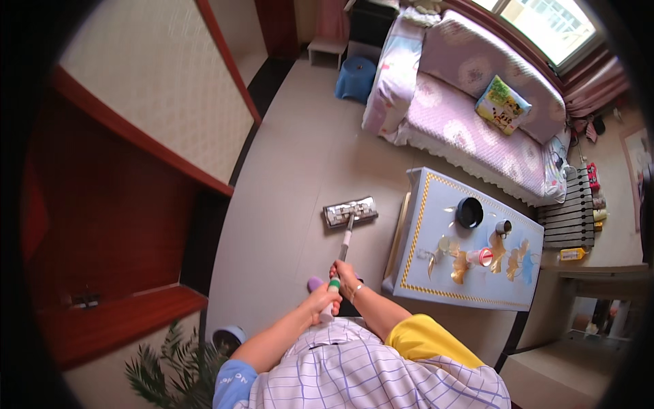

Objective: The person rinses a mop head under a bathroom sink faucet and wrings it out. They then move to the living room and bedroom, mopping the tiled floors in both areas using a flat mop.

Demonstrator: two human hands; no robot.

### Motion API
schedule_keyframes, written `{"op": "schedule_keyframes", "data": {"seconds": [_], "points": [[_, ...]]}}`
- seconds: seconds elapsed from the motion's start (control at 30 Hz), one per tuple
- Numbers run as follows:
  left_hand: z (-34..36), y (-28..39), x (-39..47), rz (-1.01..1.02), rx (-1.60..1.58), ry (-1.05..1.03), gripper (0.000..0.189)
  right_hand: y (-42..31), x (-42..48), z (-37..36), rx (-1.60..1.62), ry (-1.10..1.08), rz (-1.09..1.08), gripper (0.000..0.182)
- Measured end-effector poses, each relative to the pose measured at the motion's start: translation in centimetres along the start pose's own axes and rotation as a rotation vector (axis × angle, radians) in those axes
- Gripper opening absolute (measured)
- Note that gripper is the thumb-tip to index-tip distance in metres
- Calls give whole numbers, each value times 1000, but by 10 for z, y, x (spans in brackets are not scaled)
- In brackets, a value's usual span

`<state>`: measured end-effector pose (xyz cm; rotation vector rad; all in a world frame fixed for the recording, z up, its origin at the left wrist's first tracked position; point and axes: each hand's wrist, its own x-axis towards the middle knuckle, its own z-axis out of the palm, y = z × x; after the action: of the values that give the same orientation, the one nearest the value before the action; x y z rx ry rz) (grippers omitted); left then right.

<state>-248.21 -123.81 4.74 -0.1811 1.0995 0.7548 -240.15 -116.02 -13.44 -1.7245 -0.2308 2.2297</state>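
A flat mop with a wide rectangular head rests on the pale tiled floor ahead of me, and its handle runs back towards my body. Near the handle's end, my left hand is wrapped around the white grip beside a green band. Farther along the shaft, my right hand closes on the same handle and wears a bracelet at the wrist. A purple shoe shows partly behind the hands.
Right of the mop stands a cloth-covered coffee table bearing a black bowl, a mug and a red-and-white cup. Beyond are a quilted sofa and a blue plastic stool. A red wooden cabinet and a potted plant are at left.
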Motion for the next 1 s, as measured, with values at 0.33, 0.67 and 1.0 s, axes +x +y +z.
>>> {"op": "schedule_keyframes", "data": {"seconds": [0.33,0.67,1.0], "points": [[2,156,49,100,400,-48,39,-118,65,75,160,-84,30,16],[64,375,109,-56,158,-143,50,-283,149,138,130,-25,134,18],[80,504,107,-112,297,-659,55,-385,134,176,196,-188,119,26]]}}
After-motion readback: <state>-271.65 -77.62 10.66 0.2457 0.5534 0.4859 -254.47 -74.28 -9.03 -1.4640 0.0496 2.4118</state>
